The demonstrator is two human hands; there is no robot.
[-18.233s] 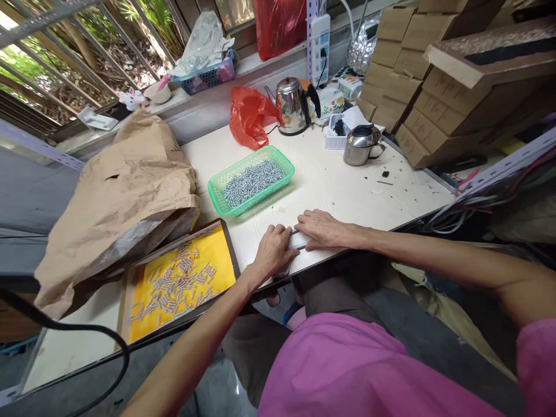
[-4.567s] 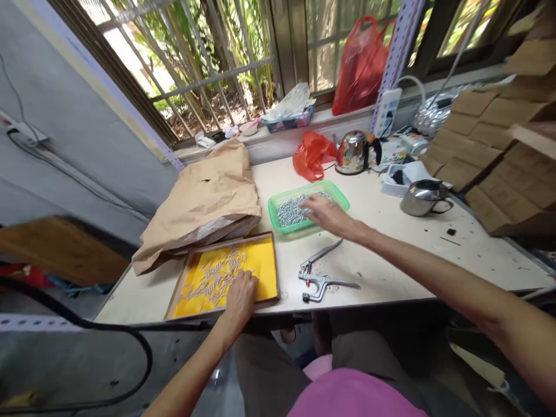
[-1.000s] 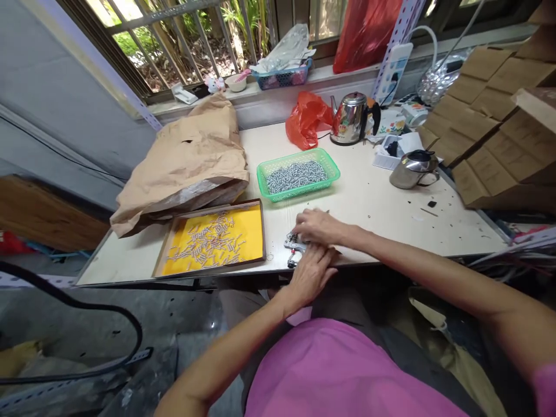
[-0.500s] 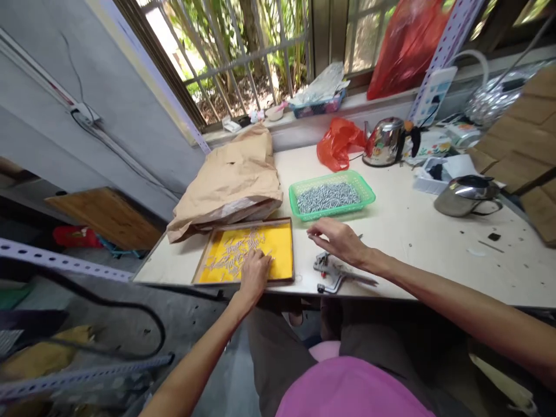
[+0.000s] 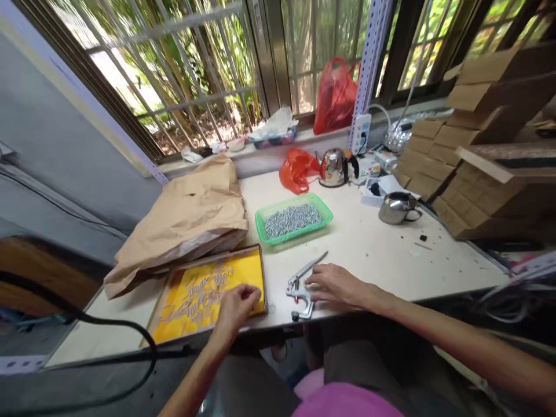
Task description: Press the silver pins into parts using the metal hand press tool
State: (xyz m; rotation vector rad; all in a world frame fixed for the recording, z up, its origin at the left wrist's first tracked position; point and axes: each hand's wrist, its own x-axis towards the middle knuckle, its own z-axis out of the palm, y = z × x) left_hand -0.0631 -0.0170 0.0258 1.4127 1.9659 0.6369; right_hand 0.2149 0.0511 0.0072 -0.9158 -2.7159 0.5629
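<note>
My left hand (image 5: 237, 306) is over the near right corner of a shallow wooden tray with a yellow bottom (image 5: 204, 298), fingers curled in a pinch above the small metal pieces (image 5: 197, 289) scattered there; what it holds is too small to see. My right hand (image 5: 334, 285) lies on the table edge with its fingers on the lower handle of metal hand pliers (image 5: 300, 282), whose other handle points away toward a green basket (image 5: 293, 218) full of silver metal pieces.
A crumpled brown paper sack (image 5: 186, 217) lies left of the basket. Behind are a red plastic bag (image 5: 296, 169), a steel kettle (image 5: 333, 168) and a steel cup (image 5: 395, 208). Cardboard boxes (image 5: 469, 174) are stacked at the right. The table edge (image 5: 391, 304) runs near my lap.
My right hand has come down from above the pliers onto their handle. My left hand has stayed at the yellow tray, fingers drawn together. The camera has tilted up and back.
</note>
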